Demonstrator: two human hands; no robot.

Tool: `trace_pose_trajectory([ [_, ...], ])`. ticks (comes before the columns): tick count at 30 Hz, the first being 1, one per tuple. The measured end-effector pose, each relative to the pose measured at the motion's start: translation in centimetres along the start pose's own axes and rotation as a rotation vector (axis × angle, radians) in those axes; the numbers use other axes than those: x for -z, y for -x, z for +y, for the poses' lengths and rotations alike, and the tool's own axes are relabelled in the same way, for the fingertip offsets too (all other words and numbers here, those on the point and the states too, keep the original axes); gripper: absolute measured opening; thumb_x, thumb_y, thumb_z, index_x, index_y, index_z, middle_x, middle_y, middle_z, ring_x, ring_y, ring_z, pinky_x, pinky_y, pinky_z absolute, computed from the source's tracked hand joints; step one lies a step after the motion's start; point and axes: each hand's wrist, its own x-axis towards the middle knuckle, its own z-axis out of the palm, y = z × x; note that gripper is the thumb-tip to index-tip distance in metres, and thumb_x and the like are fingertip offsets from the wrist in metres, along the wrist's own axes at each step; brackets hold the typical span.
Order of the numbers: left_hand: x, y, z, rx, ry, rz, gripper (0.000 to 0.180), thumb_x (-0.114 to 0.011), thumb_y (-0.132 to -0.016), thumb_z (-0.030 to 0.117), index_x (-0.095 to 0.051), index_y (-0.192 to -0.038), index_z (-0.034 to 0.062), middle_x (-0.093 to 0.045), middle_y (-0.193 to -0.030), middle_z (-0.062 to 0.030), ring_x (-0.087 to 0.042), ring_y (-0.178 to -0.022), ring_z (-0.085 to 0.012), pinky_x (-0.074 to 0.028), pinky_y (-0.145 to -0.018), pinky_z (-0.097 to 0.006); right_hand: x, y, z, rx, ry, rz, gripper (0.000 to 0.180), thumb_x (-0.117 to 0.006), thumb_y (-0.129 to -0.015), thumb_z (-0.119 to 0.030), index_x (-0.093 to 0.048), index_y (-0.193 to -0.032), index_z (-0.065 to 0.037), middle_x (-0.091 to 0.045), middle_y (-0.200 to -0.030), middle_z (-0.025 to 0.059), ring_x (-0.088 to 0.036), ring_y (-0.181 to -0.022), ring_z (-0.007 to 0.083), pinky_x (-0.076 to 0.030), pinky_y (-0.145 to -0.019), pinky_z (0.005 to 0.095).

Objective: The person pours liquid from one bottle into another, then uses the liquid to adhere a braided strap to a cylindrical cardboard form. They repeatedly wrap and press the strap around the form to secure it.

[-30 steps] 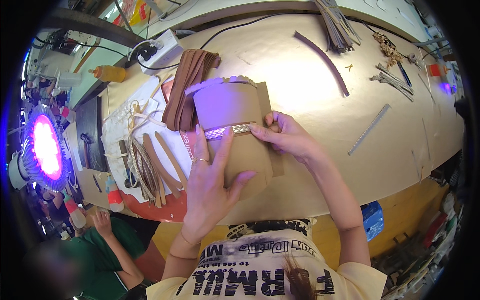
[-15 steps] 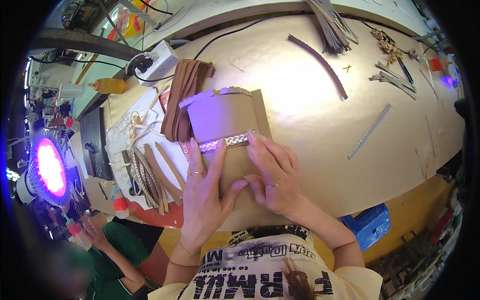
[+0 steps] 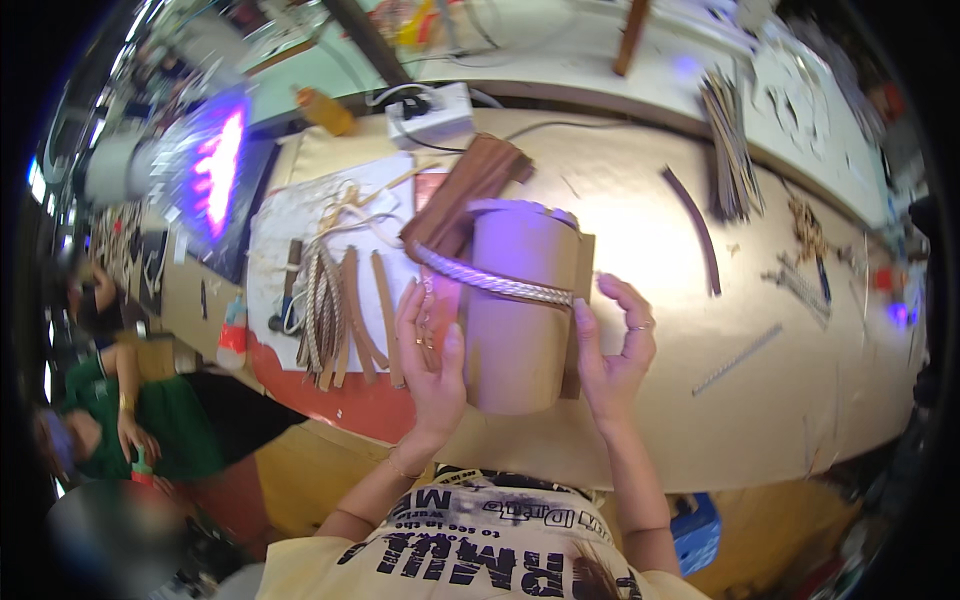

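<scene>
The left hand (image 3: 432,375) and right hand (image 3: 615,350) flank the tan cylindrical form (image 3: 515,355) on the near side of the table, fingers spread and grasping nothing visible, though whether the right thumb touches the form is unclear. Just beyond the left fingertips, the silver braided strip (image 3: 490,280) lies across the form, its long axis slanting from far left to near right; its right end is beside the right thumb, the nearer hand, while its left end overhangs toward the folded brown strips (image 3: 465,190) farther off.
</scene>
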Motion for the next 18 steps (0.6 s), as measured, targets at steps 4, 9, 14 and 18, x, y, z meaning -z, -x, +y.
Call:
trace_pose_trajectory([
  [4, 0.9, -1.1, -1.2, 0.601, 0.508, -0.041, 0.053, -0.044, -0.106, 0.038, -0.045, -0.145, 0.0022, -0.053, -0.138, -0.0084, -0.051, -0.113, -0.0143, -0.039, -0.094, -0.029, -1.2, -2.2, -2.0, 0.127, 0.002, -0.121, 0.046, -0.076, -0.086, -0.019, -0.058, -0.126, -0.003, -0.056, -0.128, 0.0173, -0.053, -0.117, 0.0325, -0.041, -0.102, 0.0423],
  [9, 0.9, -6.6, -0.1, 0.599, 0.565, -0.221, 0.048, -0.058, -0.1, 0.032, -0.049, -0.139, 0.0053, -0.06, -0.125, -0.004, -0.053, -0.111, -0.012, -0.041, -0.085, -0.027, -1.7, -3.2, -3.4, 0.128, -0.027, -0.279, 0.038, -0.07, -0.091, -0.008, -0.059, -0.126, 0.0, -0.055, -0.114, 0.0154, -0.061, -0.101, 0.0275, -0.052, -0.084, 0.0335],
  [14, 0.0, -7.7, 1.0, 0.736, 0.934, -0.088, 0.03, -0.063, -0.097, 0.02, -0.054, -0.125, 0.0148, -0.062, -0.115, 0.0017, -0.057, -0.106, -0.0097, -0.042, -0.078, -0.024, -0.6, -1.8, -2.9, -0.105, -0.257, -0.351, 0.025, -0.065, -0.093, -0.001, -0.061, -0.117, 0.001, -0.054, -0.11, 0.0051, -0.052, -0.087, 0.0083, -0.043, -0.071, 0.0215],
  [18, 0.7, -5.8, 2.4, 0.777, 1.202, -0.237, 0.026, -0.059, -0.101, 0.022, -0.056, -0.124, 0.0107, -0.062, -0.118, -0.0013, -0.06, -0.11, -0.0132, -0.048, -0.089, -0.032, 0.1, -0.4, -2.7, -0.04, -0.534, -0.26, 0.025, -0.062, -0.091, 0.005, -0.061, -0.116, 0.0, -0.053, -0.112, 0.007, -0.051, -0.094, 0.0111, -0.043, -0.081, 0.0243],
])
